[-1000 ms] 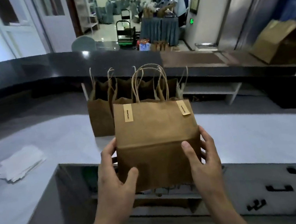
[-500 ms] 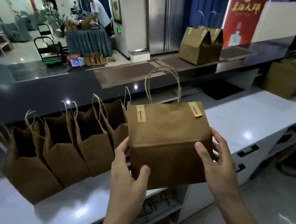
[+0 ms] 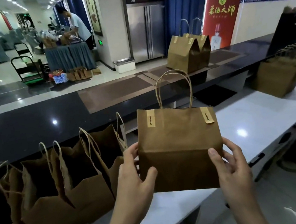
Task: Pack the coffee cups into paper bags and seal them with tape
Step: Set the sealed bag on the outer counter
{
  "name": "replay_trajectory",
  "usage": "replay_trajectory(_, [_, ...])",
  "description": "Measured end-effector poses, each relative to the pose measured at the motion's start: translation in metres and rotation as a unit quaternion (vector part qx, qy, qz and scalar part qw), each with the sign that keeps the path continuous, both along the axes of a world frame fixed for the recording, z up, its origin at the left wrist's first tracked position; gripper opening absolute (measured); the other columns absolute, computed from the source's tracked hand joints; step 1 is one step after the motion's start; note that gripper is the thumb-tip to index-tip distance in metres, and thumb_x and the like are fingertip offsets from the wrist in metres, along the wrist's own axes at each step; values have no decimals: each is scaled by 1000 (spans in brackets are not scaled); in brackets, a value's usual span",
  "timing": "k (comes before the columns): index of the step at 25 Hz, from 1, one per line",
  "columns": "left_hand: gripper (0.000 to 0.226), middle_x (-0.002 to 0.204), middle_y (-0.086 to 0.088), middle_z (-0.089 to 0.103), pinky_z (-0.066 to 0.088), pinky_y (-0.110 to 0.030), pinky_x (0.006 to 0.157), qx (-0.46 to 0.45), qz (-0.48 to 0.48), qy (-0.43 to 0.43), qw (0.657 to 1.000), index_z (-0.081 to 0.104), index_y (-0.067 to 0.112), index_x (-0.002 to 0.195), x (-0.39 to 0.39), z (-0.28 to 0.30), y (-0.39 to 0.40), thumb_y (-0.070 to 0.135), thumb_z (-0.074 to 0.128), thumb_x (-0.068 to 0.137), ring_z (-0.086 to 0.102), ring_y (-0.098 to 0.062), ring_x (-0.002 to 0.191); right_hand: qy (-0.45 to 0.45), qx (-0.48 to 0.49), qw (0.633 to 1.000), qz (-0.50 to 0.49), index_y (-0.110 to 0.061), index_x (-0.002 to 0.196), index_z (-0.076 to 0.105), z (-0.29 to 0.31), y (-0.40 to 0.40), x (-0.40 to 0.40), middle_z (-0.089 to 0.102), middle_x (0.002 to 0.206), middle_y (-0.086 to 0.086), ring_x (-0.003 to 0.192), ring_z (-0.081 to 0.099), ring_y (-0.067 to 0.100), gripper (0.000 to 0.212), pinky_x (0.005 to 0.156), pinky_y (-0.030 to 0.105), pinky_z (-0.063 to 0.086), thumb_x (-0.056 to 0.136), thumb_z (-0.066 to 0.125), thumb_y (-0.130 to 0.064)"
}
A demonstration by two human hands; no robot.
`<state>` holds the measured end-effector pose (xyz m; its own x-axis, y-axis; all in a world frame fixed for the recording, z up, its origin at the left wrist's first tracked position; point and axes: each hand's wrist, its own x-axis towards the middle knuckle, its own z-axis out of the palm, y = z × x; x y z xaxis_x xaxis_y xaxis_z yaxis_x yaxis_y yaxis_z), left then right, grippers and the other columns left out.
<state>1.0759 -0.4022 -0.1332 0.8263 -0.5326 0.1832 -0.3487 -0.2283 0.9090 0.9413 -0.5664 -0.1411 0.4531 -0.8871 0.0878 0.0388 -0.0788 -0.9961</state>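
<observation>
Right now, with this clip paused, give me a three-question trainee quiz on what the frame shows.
1. True or false: the sealed bag held up between the left hand and right hand carries two strips of tape at its top edge.
2. Multiple choice: the open bags standing on the white counter are A) left of the held bag, B) right of it, C) on the floor.
3. Fill in: the other sealed bags stand on the ___ ledge beyond the counter.

Key: 1 true; 2 A; 3 dark.
</observation>
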Motion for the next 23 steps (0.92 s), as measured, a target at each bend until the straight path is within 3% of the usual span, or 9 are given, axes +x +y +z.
replay_trajectory(4, [56,131,23,46,45,-7,78,5,18,-9,1000,32,51,136,24,6,-24,23,61,97,50,-3,118,-9,-11,1000,13,-49,122,55,7,-29,25,64,114,-20,110,59,-1,33,98,32,47,91,64,-45])
replay_trajectory(8, [59,130,19,42,49,-25,96,-4,68,-35,997,37,51,135,50,12,-51,18,64,94,50,-1,117,-40,-12,998,48,-50,118,57,11,-65,63,64,109,-30,106,61,-11,37,93,24,48,81,61,-53])
replay_trajectory(12, [58,122,18,41,49,-27,95,1,124,-58,991,40,48,135,79,26,-104,16,63,93,51,3,109,-81,-10,994,78,-47,120,59,18,-122,103,66,116,-26,110,63,-7,41,92,25,51,80,63,-51])
replay_trajectory(15, [53,120,17,42,48,-24,92,11,131,-71,989,40,48,133,103,40,-151,17,60,96,50,-2,111,-108,-9,991,81,-47,115,57,28,-168,132,64,105,-38,102,58,-22,33,86,17,47,83,64,-44])
replay_trajectory(20, [51,120,9,48,48,-16,84,3,140,-91,986,45,39,137,153,55,-216,11,57,97,52,1,106,-157,-15,983,93,-35,120,58,35,-236,181,64,116,-16,104,64,-9,29,83,12,54,94,66,-25])
replay_trajectory(23, [52,120,9,48,44,-5,78,1,154,-81,985,44,37,139,181,61,-246,10,56,97,50,9,103,-167,-24,980,103,-37,120,58,39,-264,208,65,118,-14,107,64,-5,31,84,14,54,91,66,-32])
